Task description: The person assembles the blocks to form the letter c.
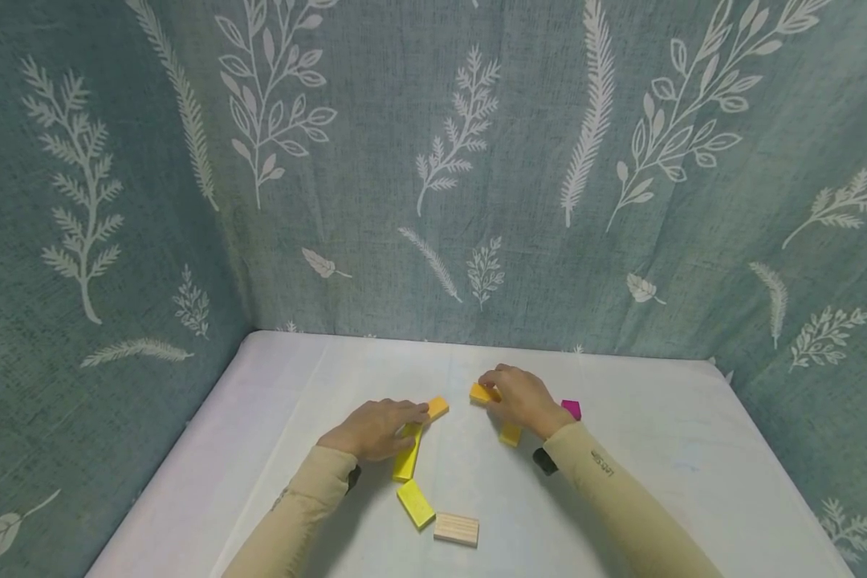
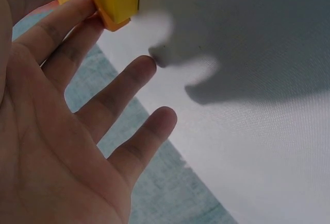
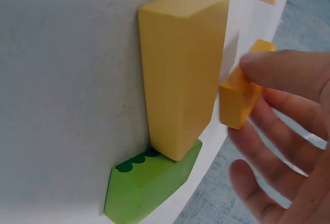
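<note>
One orange block is pinched by the right hand, likely for fine control, beyond a pale yellow block on the worktop; a second orange block and the long yellow block are touched by the left hand, its fingers spread, seemingly for steadiness.

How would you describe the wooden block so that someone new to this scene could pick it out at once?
On the white table, find the left hand and follow the yellow blocks from it toward the bottom of the head view. The wooden block lies just lower right of the last one. Its pale, bare grain sets it apart from those yellow neighbours.
</note>
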